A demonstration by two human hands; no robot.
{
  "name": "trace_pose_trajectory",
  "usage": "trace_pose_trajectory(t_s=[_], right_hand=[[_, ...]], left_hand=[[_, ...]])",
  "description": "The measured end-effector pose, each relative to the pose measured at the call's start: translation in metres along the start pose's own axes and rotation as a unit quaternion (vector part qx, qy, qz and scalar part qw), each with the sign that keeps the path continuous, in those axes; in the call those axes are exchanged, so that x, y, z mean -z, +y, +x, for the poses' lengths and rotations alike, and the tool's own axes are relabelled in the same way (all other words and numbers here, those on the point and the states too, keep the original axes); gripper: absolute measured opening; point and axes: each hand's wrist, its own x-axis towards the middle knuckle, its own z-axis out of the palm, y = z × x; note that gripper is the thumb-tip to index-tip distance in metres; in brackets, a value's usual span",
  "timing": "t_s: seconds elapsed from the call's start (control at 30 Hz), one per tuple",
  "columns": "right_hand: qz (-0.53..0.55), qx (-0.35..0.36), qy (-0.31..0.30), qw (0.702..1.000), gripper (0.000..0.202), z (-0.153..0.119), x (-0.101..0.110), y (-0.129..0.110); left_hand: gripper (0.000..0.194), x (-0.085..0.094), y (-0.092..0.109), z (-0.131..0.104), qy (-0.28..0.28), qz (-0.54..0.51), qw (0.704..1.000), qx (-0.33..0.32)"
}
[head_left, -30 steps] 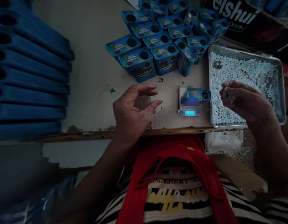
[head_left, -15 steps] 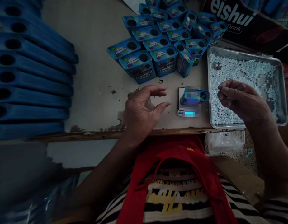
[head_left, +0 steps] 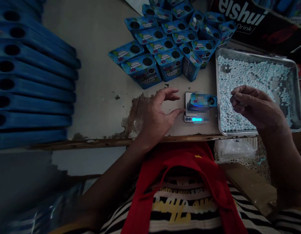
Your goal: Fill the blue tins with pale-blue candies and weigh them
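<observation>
A blue container [head_left: 201,100] with a round dark opening stands on a small digital scale [head_left: 188,119] with a lit display. Just left of the scale is my left hand [head_left: 163,110], its thumb and fingers apart and nothing between them. My right hand [head_left: 257,105] hovers over the metal tray [head_left: 220,94] of small pale blue and white pieces [head_left: 250,70]. Its fingertips are pinched together; a bit of something pale shows between them, too small to name.
Several printed blue containers [head_left: 168,63] stand grouped behind the scale. Long rows of blue containers [head_left: 38,65] lie at the left. A black printed box [head_left: 250,26] is at the back right. The worn table edge [head_left: 91,142] runs in front, with a white basket [head_left: 235,149] below.
My left hand has moved right, closer to the scale and the container on it. My right hand has shifted slightly right and stays pinched over the tray.
</observation>
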Motion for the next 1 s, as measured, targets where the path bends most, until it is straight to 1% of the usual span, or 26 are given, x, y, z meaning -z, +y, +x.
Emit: trace_pose_trajectory(t_s=[0.07,0.1,0.17,0.23,0.27,0.3,0.33,0.37,0.43,0.47,0.5,0.53,0.6,0.67,0.7,0.8,0.87,1.0], right_hand=[[-0.023,0.009,0.009,1.0,0.024,-0.001,0.006,0.002],[-0.052,0.023,0.018,0.998,0.021,-0.001,0.01,0.003],[-0.155,0.072,0.042,0.984,0.017,-0.001,0.02,0.009],[-0.287,0.133,0.08,0.945,0.016,-0.001,0.027,0.018],[-0.334,0.155,0.1,0.924,0.018,-0.001,0.029,0.025],[-0.355,0.166,0.116,0.913,0.022,-0.002,0.029,0.031],[-0.343,0.164,0.128,0.916,0.025,-0.002,0.027,0.039],[-0.298,0.151,0.133,0.933,0.028,-0.003,0.023,0.046],[-0.148,0.101,0.122,0.976,0.031,-0.005,0.011,0.059],[-0.066,0.07,0.11,0.989,0.032,-0.005,0.004,0.064],[0.01,0.042,0.097,0.994,0.032,-0.005,-0.004,0.068],[0.077,0.017,0.082,0.994,0.03,-0.004,-0.01,0.071],[0.189,-0.017,0.059,0.98,0.021,-0.001,-0.021,0.075],[0.276,-0.04,0.051,0.959,0.011,0.003,-0.025,0.076],[0.307,-0.051,0.053,0.949,0.009,0.006,-0.026,0.076],[0.354,-0.081,0.056,0.93,0.014,0.013,-0.021,0.076],[0.354,-0.09,0.044,0.93,0.014,0.015,-0.017,0.075],[0.313,-0.092,0.026,0.945,0.004,0.014,-0.011,0.072]], left_hand=[[0.065,-0.008,-0.004,0.003,-0.012,-0.012,1.0,0.0],[0.068,-0.014,-0.006,0.005,-0.016,-0.019,1.0,-0.002],[0.074,-0.027,-0.011,0.01,-0.026,-0.039,0.999,-0.01],[0.071,-0.04,-0.013,0.016,-0.048,-0.066,0.996,-0.017],[0.064,-0.046,-0.013,0.02,-0.065,-0.081,0.994,-0.021],[0.056,-0.051,-0.011,0.022,-0.08,-0.094,0.992,-0.029],[0.047,-0.055,-0.008,0.025,-0.09,-0.102,0.99,-0.048],[0.039,-0.057,-0.003,0.027,-0.089,-0.104,0.987,-0.083],[0.028,-0.057,0.008,0.03,-0.061,-0.078,0.977,-0.187],[0.025,-0.056,0.014,0.032,-0.043,-0.051,0.968,-0.242],[0.024,-0.055,0.018,0.034,-0.029,-0.019,0.957,-0.289],[0.025,-0.056,0.02,0.036,-0.017,0.012,0.945,-0.328],[0.029,-0.059,0.02,0.042,0.0,0.059,0.925,-0.375],[0.032,-0.066,0.013,0.048,0.012,0.085,0.918,-0.387],[0.033,-0.069,0.009,0.051,0.012,0.094,0.919,-0.382],[0.037,-0.076,-0.001,0.056,0.004,0.115,0.927,-0.357],[0.038,-0.077,-0.004,0.057,0.004,0.115,0.931,-0.347],[0.039,-0.078,-0.006,0.056,-0.004,0.088,0.951,-0.297]])
